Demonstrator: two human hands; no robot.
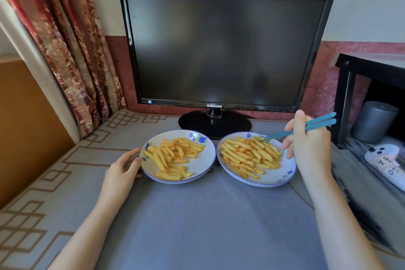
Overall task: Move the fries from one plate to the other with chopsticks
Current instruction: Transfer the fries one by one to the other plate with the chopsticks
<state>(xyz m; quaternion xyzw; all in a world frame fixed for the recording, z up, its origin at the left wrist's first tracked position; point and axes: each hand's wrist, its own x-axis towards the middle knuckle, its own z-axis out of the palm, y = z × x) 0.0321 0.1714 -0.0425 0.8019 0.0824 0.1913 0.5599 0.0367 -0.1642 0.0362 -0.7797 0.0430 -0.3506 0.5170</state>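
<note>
I have the right hand (311, 149) gripping teal plastic chopsticks (320, 121), tips close together in crinkle-cut yellow fries (247, 155) on the right white floral plate (276, 178), while the left hand (122, 166) holds the left white floral plate (203, 160), which is also loaded, so I judge roughly half done.

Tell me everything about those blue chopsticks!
The chopsticks are a pair of slim teal-blue sticks that look like smooth plastic. The right hand grips them around the middle, fingers curled round them. They slant down to the left. Their thick ends poke out past the hand, side by side. Their thin tips meet on the crinkle-cut fries at the back of the right plate.
</note>
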